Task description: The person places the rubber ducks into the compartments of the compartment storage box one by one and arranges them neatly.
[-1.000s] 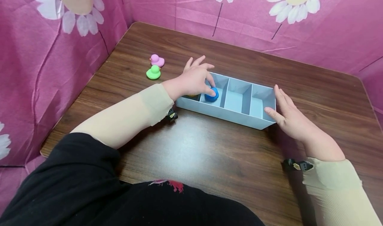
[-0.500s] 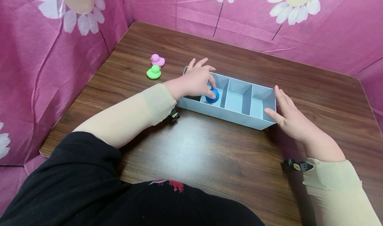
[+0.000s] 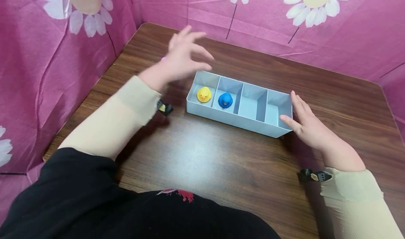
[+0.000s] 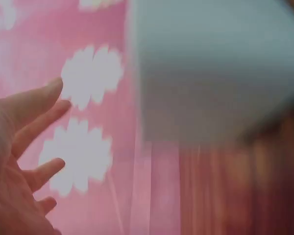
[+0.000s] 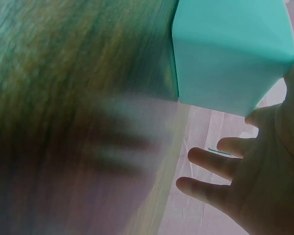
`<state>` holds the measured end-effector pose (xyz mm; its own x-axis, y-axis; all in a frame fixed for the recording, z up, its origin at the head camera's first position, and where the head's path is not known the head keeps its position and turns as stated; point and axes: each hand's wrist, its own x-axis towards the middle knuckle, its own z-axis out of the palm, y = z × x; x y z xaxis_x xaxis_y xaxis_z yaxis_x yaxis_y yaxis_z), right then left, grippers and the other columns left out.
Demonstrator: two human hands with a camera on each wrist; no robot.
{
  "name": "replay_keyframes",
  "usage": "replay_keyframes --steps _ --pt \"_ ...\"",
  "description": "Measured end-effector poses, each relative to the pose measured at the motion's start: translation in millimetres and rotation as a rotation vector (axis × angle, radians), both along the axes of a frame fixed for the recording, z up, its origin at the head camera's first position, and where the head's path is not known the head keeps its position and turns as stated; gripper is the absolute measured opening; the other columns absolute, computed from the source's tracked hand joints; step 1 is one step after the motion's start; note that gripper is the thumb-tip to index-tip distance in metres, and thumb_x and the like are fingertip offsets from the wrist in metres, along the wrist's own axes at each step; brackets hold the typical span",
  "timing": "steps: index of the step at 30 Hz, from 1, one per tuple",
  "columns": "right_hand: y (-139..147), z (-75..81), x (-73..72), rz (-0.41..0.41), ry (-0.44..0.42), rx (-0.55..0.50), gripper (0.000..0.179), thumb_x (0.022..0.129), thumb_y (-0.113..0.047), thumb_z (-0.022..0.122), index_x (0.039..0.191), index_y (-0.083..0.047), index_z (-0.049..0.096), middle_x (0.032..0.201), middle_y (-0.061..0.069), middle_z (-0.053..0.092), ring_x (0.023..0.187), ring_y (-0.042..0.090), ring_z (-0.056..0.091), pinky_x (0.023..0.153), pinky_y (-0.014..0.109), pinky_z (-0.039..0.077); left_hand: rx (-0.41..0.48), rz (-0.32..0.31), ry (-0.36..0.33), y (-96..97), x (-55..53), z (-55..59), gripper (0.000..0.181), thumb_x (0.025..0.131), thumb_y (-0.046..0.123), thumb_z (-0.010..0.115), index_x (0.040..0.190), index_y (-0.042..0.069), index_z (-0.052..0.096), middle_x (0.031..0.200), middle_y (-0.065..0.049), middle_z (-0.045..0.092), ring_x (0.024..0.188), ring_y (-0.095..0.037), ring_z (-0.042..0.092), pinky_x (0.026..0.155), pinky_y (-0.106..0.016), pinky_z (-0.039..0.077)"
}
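A light blue box with several compartments in a row stands on the table. Its leftmost compartment contains a yellow rubber duck, and beside that, in the second one, sits a blue rubber duck. My left hand, blurred, is in the air up and left of the box, fingers spread and holding nothing. Just a sliver of a pink rubber duck shows behind that hand; the green duck is hidden. My right hand rests against the box's right end, its thumb at the rim and fingers straight.
The box is on a brown wooden table with rounded corners. Pink cloth printed with white flowers hangs along the table's back and left sides.
My left hand has let go of the blue duck and moved up and left, out of the box. It uncovers the yellow duck and now covers the green one. The right hand stays put.
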<state>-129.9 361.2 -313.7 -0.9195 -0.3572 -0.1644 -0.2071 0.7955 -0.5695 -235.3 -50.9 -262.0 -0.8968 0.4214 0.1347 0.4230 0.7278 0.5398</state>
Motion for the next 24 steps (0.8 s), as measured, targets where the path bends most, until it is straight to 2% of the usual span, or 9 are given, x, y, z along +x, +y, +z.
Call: replay_keyframes --steps 3,5,7,10,13,16,18,20,24 --pt "-1 -0.1 -0.3 0.002 0.002 -0.003 0.084 0.103 -0.032 0.053 0.158 -0.021 -0.009 0.162 0.021 -0.008 0.148 0.037 -0.006 0.112 0.063 0.004 0.079 0.063 -0.022 -44.3 -12.2 3.7 0.03 0.09 0.035 0.073 0.118 0.023 0.074 0.16 0.006 0.027 0.148 -0.015 -0.007 0.112 -0.039 -0.015" --pt "-2 -0.2 -0.1 0.002 0.004 -0.005 0.084 0.103 -0.032 0.053 0.158 -0.021 -0.009 0.162 0.022 -0.008 0.148 0.038 -0.006 0.112 0.063 0.004 0.107 0.088 -0.054 -70.9 -19.6 1.6 0.032 0.092 0.028 0.071 0.122 0.019 0.072 0.16 0.003 0.027 0.148 -0.017 -0.006 0.113 -0.037 -0.012" --pt "-2 -0.7 0.0 0.003 0.002 -0.011 0.083 0.103 -0.031 0.053 0.158 -0.02 -0.009 0.162 0.021 -0.008 0.147 0.038 -0.006 0.112 0.063 0.003 0.112 0.1 -0.078 -93.0 -26.4 -5.1 0.033 0.093 0.022 0.069 0.125 0.014 0.07 0.159 -0.003 0.029 0.148 -0.017 -0.002 0.113 -0.034 -0.011" --pt "-2 -1.7 0.7 0.002 -0.001 -0.014 0.084 0.103 -0.031 0.053 0.158 -0.02 -0.01 0.162 0.021 -0.009 0.148 0.037 -0.007 0.113 0.063 0.003 0.108 0.103 -0.131 -115.7 -36.4 -22.5 0.037 0.093 0.016 0.067 0.13 0.009 0.065 0.158 -0.012 0.031 0.149 -0.021 0.003 0.114 -0.031 -0.008" --pt "-1 -2.6 1.5 -0.003 -0.007 -0.02 0.084 0.103 -0.03 0.054 0.158 -0.02 -0.01 0.162 0.02 -0.009 0.147 0.038 -0.007 0.113 0.062 0.003 0.09 0.083 -0.173 -128.3 -46.8 -41.8 0.041 0.093 0.011 0.065 0.134 0.006 0.06 0.154 -0.017 0.036 0.148 -0.023 0.009 0.114 -0.029 -0.008" --pt "-2 -3.6 1.9 -0.006 -0.009 -0.028 0.085 0.103 -0.029 0.054 0.158 -0.021 -0.01 0.162 0.021 -0.009 0.147 0.039 -0.005 0.112 0.063 0.004 0.082 0.059 -0.22 -135.5 -53.2 -53.1 0.046 0.095 0.009 0.063 0.14 0.007 0.056 0.154 -0.019 0.035 0.149 -0.025 0.005 0.115 -0.032 -0.009" --pt "-3 -4.1 1.9 -0.004 0.001 -0.032 0.085 0.103 -0.029 0.055 0.158 -0.021 -0.009 0.162 0.022 -0.007 0.147 0.041 -0.004 0.113 0.063 0.004 0.066 0.025 -0.237 -137.5 -56.6 -55.2 0.047 0.095 0.008 0.062 0.141 0.006 0.054 0.153 -0.019 0.038 0.149 -0.025 0.006 0.115 -0.032 -0.009" --pt "-3 -4.5 2.3 0.0 0.014 -0.035 0.084 0.102 -0.028 0.055 0.158 -0.02 -0.008 0.162 0.022 -0.006 0.147 0.041 -0.002 0.113 0.062 0.004 0.039 -0.004 -0.266 -138.1 -59.9 -55.1 0.048 0.096 0.008 0.061 0.143 0.007 0.051 0.155 -0.019 0.034 0.149 -0.026 0.003 0.115 -0.036 -0.01" --pt "-5 -4.7 2.4 0.013 0.044 -0.047 0.084 0.102 -0.025 0.056 0.158 -0.018 -0.006 0.162 0.022 -0.003 0.146 0.042 0.0 0.113 0.061 0.005 -0.048 -0.093 -0.251 -137.4 -66.9 -53.6 0.048 0.095 0.004 0.06 0.143 0.005 0.051 0.149 -0.02 0.043 0.149 -0.029 0.01 0.116 -0.037 -0.009"
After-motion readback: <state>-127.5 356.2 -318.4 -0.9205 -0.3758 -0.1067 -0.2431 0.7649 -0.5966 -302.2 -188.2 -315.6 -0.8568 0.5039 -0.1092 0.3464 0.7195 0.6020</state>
